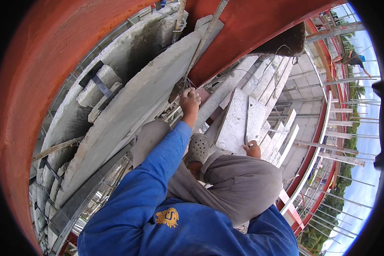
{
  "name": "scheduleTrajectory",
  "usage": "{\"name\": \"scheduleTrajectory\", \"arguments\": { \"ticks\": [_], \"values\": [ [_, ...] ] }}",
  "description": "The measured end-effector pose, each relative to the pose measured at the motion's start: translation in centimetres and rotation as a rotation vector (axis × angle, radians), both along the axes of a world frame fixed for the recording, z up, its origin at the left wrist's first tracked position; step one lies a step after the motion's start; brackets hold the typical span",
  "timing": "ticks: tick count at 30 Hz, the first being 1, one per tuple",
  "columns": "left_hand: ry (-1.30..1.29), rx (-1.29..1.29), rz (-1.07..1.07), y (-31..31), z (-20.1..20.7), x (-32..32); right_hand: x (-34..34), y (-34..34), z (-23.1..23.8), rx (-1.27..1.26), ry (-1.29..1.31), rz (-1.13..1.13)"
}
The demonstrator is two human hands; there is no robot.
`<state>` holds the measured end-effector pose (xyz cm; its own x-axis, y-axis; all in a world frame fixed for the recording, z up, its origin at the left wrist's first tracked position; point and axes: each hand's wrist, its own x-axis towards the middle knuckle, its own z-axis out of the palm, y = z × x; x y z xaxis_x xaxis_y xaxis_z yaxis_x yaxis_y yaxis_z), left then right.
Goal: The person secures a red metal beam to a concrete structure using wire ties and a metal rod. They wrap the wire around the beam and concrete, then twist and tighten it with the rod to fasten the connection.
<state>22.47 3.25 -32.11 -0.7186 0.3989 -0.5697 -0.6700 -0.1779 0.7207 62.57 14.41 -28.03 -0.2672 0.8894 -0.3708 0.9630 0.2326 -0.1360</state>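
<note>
My left hand reaches forward with curled fingers, at the foot of a slanting steel rod. Thin tie wire loops round the rod's lower end and runs to my fingertips. Beside it stands a tall grey concrete panel, leaning on edge. My right hand, past my bent knee, grips the near end of a thin dark metal rod. That rod lies across a pale speckled slab. My knee hides part of the right forearm.
A red steel beam curves along the left, and another red steel face rises ahead. Long pale planks lie beyond the slab. My clog rests between the panel and slab. Scaffolding and a person appear far right.
</note>
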Motion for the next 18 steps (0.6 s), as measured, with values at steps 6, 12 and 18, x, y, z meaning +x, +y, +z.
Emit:
{"name": "scheduleTrajectory", "arguments": {
  "ticks": [6, 12, 18],
  "values": [
    [-0.14, 0.181, 0.139, 0.9, 0.2, 0.2, 0.2, -0.5, -0.6, 0.175, 0.007, 0.119],
    [-0.266, 0.19, 0.206, -0.1, 1.4, -0.3, -0.4, 0.7, -0.4, 0.074, 0.002, 0.177],
    [-0.344, 0.175, 0.188, -0.3, 2.1, -0.9, -0.4, 1.2, -0.7, 0.04, 0.007, 0.18]
  ]
}}
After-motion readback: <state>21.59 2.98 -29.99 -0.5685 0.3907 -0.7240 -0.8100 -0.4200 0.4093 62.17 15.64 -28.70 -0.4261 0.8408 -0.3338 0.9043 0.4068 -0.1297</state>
